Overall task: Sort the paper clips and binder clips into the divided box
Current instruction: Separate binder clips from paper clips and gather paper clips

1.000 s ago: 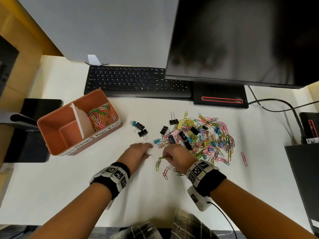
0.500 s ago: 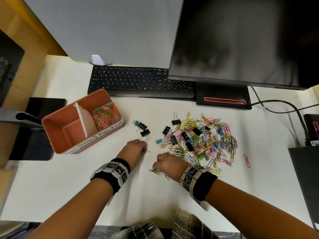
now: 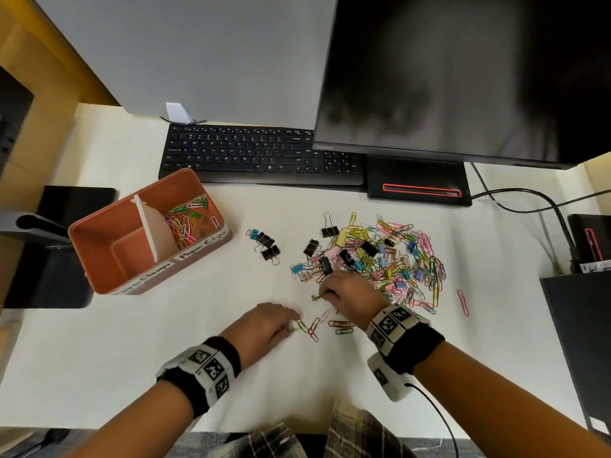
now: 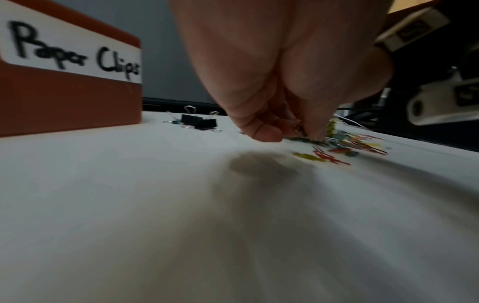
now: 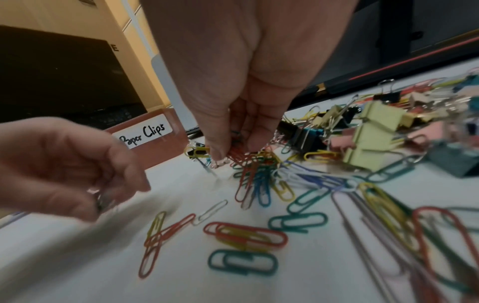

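We see the right hand pinching a bunch of paper clips at the pile's edge (left hand curled, contents unclear).

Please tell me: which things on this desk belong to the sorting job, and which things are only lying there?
Belong to the job:
- divided box
- mixed pile of clips
- three binder clips set apart
- loose paper clips near the hands
- lone pink paper clip

Only lying there:
- keyboard
- monitor
- cables
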### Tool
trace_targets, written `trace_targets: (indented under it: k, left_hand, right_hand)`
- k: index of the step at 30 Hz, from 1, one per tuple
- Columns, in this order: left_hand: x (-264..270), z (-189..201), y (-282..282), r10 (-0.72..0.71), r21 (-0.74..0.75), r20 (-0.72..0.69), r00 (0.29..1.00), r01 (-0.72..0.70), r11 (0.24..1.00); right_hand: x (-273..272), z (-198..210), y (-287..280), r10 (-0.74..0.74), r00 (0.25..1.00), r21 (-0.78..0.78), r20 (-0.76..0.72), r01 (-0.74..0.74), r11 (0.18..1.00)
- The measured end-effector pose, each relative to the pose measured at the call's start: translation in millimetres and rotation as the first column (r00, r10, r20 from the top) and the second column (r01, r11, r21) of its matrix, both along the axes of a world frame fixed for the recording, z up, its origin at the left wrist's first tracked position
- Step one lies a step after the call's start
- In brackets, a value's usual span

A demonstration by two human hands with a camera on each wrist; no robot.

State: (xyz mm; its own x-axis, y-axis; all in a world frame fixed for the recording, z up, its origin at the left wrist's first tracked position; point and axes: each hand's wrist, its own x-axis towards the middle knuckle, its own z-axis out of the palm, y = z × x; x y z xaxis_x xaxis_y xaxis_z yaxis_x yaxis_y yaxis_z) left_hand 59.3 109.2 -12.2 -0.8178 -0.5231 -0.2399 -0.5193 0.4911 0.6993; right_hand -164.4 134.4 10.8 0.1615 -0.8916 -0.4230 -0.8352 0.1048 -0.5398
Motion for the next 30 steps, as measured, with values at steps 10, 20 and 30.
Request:
trace_targets:
  k: [10,20,30]
  left_hand:
    - [-32,-6,3,0.076,-0.088,0.166,0.983,-0.062,0.994]
    - [-14,15,-8,0.168,-0.083,0.157,0.973,-0.156,0.984]
    - [70,90,-150,0.762,-0.216,0.045,0.646,-0.739,0.638]
  right_hand:
    - [-6,4,16,-0.042,0.999,-0.025,-0.03,0.041,0.999]
    - [2,21,-4,-0.027,0.999,-0.044,-0.021,0.026,0.999]
    - [107,78,-137,0.007,0.993,-0.277,0.12,0.026,0.96]
